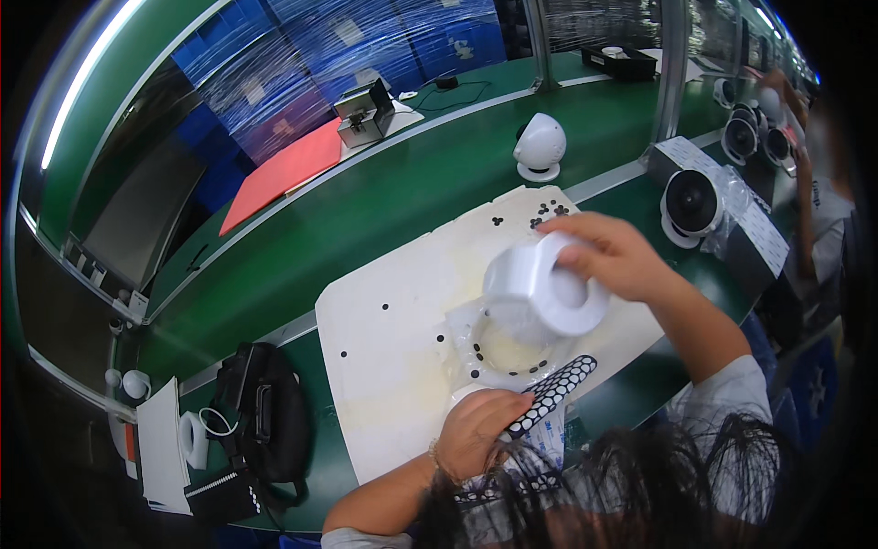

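My right hand [613, 256] grips a white rounded housing [521, 288] with a ring-shaped opening, tilted above the board and blurred by motion. Below it, a clear plastic ring-shaped piece [512, 352] lies on a cream board [393, 403], with small black round pads [476, 373] around it. My left hand [480, 430] is closed at the near edge of the board, its fingers on a black sheet with white dots [558, 393]. A white round edge [468, 393] shows partly beside that hand. Other black pads lie scattered over the board.
A white device [541, 146] stands on the green bench beyond the board. Another, with a black front [690, 206], stands at right by a long box [754, 229]. A black bag [265, 412] lies at left. A co-worker [828, 201] is at far right.
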### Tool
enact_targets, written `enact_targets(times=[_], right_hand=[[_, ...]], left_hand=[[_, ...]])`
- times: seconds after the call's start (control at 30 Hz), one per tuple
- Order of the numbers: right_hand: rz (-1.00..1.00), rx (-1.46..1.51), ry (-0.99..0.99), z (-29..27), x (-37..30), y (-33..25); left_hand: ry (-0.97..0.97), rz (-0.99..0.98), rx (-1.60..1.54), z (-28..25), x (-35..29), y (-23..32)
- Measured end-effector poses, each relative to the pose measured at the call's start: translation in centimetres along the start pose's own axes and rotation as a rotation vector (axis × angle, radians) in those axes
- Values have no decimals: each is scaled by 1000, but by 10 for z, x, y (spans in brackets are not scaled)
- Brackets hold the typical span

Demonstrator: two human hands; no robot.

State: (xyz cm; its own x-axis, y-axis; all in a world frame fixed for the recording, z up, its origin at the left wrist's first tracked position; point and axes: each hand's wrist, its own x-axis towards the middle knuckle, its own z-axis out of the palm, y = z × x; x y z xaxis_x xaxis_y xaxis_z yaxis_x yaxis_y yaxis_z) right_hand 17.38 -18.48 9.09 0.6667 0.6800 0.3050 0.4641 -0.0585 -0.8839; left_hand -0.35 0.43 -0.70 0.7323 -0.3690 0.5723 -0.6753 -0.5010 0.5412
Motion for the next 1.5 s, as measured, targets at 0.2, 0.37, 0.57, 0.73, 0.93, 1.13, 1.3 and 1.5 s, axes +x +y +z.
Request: enact_targets(times=[0.2,0.37,0.57,0.73,0.93,1.13,1.3,1.5], right_hand=[[34,-154,-320,23,9,-1],[-293,-417,-22,39,-6,0],[-599,-356,-109,61,-49,-17],[-854,-506,-1,77,-66,-3],[-652,-345,-111,70,-57,-9],[-840,-464,-18,73,-64,-1],[-734,-311,-17,69,-59,-1],[-546,-253,-79,62,-58,-2]], left_hand=[[75,-83,-36,-1,11,11],[159,-138,-86,-1,13,11],[135,-178,-76,-2,9,10],[108,-144,5,0,3,7],[9,-155,63,-3,2,7],[62,-132,28,-6,11,8],[108,-139,-8,-5,10,9],[161,-176,6,-9,18,13]])
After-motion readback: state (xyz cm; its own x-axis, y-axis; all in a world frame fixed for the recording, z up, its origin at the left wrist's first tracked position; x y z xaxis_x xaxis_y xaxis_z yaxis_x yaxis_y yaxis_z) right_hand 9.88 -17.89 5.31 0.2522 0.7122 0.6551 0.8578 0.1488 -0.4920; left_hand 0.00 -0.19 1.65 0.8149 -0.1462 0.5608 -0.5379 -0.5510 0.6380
